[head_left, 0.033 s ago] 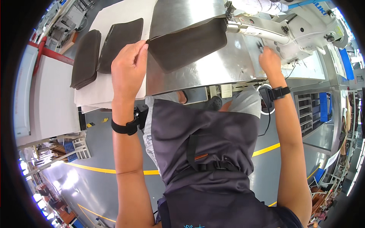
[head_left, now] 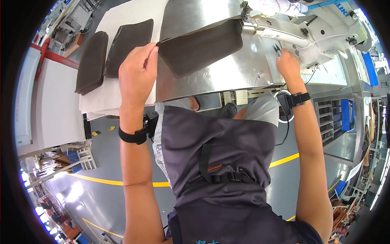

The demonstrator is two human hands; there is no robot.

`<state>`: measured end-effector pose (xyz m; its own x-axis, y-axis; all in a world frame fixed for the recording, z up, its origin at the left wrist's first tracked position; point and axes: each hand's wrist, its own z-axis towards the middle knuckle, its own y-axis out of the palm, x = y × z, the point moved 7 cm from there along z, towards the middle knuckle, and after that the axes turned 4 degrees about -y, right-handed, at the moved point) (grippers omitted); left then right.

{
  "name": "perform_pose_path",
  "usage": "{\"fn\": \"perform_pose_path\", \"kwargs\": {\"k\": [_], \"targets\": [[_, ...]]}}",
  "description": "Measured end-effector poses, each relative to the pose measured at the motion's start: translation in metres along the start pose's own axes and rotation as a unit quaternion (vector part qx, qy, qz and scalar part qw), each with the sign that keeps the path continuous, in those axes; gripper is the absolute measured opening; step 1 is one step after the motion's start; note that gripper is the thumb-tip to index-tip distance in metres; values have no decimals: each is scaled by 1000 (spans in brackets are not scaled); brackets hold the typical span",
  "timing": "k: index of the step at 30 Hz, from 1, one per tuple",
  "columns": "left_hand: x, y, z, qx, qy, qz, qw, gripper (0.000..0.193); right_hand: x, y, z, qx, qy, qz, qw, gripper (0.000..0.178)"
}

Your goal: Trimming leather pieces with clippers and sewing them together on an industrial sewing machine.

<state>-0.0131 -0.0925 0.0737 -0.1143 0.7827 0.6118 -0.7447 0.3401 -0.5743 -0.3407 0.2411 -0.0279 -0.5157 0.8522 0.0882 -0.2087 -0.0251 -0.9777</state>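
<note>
Two dark brown panels (head_left: 111, 55) lying flat on the white sheet (head_left: 122, 97) at the far left, side by side and apart from the machine — judged either done or waiting, can't tell which from here. Next, left hand (head_left: 138, 75) with grip closed on the left edge of a third dark panel (head_left: 199, 51), fingers curled over its corner, pinching it down onto the steel desk (head_left: 227, 77). Same panel stretching rightward across the desk, far end tucked under the head of the white sewing machine (head_left: 284, 32), so judged mid-seam: piece loaded and fed, not yet released. Panel itself: matte, dark brown, stiff-looking, rounded lower edge, lying slightly bowed rather than dead flat; no stitching visible at this size. Further right, right hand (head_left: 287, 63) resting at the machine base, just beside small black snips (head_left: 277, 49); grip looks loosely closed, contact with the snips unclear. Black wristbands on both wrists. Remaining, as a judgement: finishing this panel, then moving it over.
</note>
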Motion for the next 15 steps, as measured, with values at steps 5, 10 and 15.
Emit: {"fn": "perform_pose_path", "kwargs": {"k": [5,10,15], "targets": [[10,-7,1,30,29,76,996,14,-4,-29,-24,87,-27,133,987,27],[-1,-4,-1,17,-45,8,999,10,-39,-56,-64,-23,14,397,918,31],[-39,7,-19,-48,-278,-270,921,23,-131,-80,-89,-93,-46,533,840,26]]}}
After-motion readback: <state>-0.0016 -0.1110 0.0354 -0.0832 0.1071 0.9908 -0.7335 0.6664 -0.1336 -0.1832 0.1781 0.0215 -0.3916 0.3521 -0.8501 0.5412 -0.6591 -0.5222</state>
